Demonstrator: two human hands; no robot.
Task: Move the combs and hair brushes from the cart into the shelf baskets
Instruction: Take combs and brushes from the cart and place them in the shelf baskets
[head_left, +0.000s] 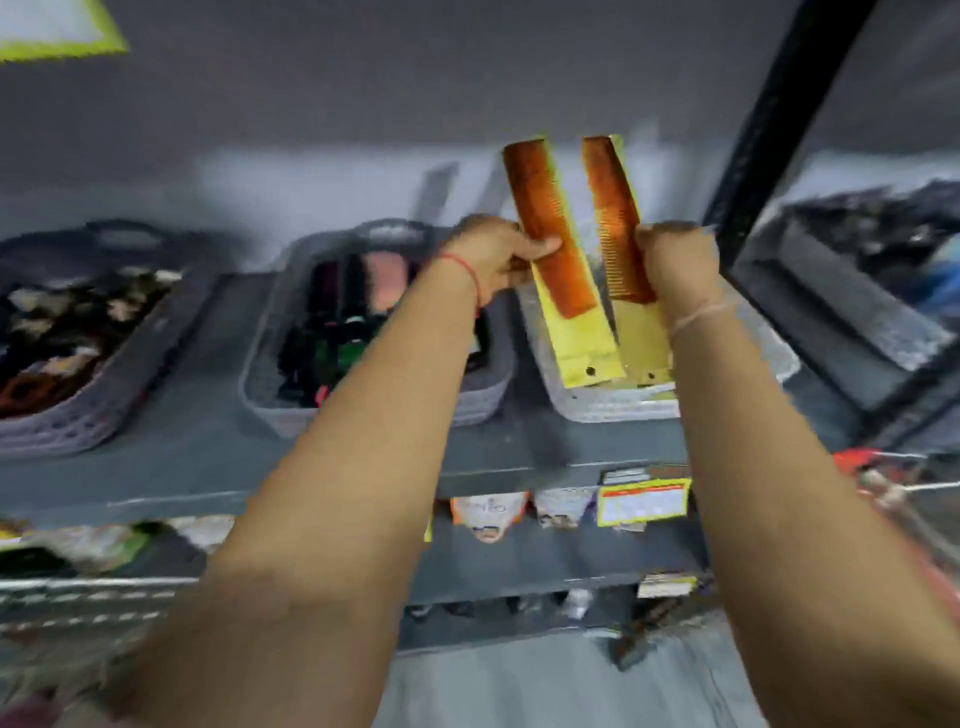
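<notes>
Both my arms reach up toward a grey shelf. My left hand (493, 254) grips a brown comb (545, 228) in a yellow sleeve, held nearly upright. My right hand (675, 265) grips a second brown comb (615, 218) in a like sleeve. Both combs hang just above a pale plastic basket (613, 405) on the shelf, their yellow lower ends over its inside. The cart is out of view.
A middle basket (374, 322) holds dark and pink hair items; a left basket (78, 332) holds mixed accessories. A black upright post (769, 130) rises at the right, with a dark tray (841, 312) beyond. Lower shelves carry packets and a yellow price tag (644, 501).
</notes>
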